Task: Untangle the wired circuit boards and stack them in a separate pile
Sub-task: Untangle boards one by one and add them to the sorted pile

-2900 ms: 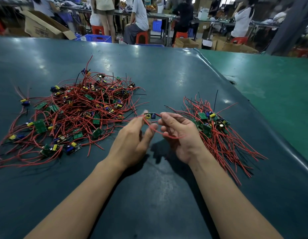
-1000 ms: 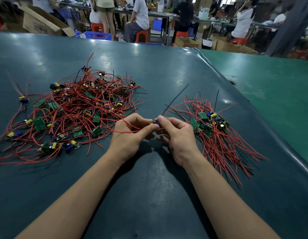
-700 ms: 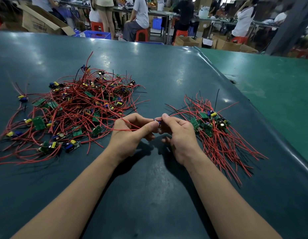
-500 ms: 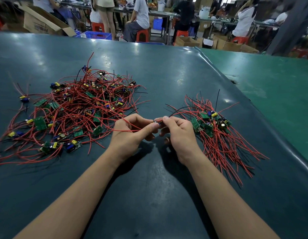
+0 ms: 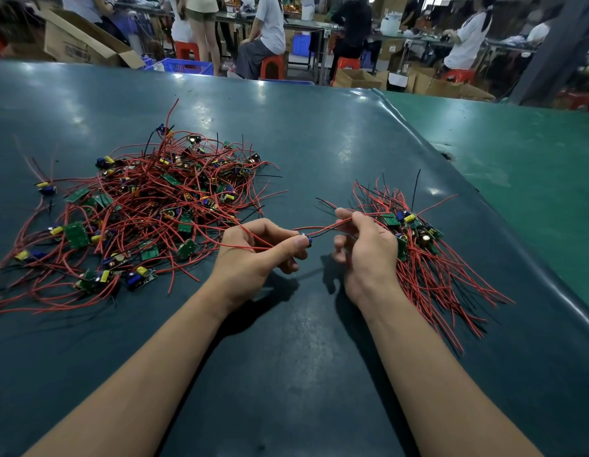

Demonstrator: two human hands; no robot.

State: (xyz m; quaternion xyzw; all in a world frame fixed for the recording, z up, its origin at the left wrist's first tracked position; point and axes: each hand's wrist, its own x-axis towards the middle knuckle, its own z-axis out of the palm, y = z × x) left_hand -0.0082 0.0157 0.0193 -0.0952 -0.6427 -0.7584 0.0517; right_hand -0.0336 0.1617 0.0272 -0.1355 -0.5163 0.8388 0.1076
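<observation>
A tangled heap of small green circuit boards with red wires (image 5: 144, 209) lies on the left of the dark table (image 5: 303, 374). A tidier pile of boards with wires (image 5: 421, 252) lies on the right. Between them my left hand (image 5: 253, 255) pinches one small wired board (image 5: 309, 240), only its blue part showing past my thumb, with a red wire looping over my fingers. My right hand (image 5: 365, 249) pinches that board's red and black wires (image 5: 329, 229), which stretch between the two hands above the table.
The dark table ends in a raised edge (image 5: 484, 206) on the right, with a green surface (image 5: 533, 166) beyond. People sit on red stools among cardboard boxes (image 5: 85, 44) and a blue crate (image 5: 184, 65) past the table's far edge.
My hands were together around the board. Now my right hand has slid right along its wires, drawing them out straight while my left hand keeps hold of the board.
</observation>
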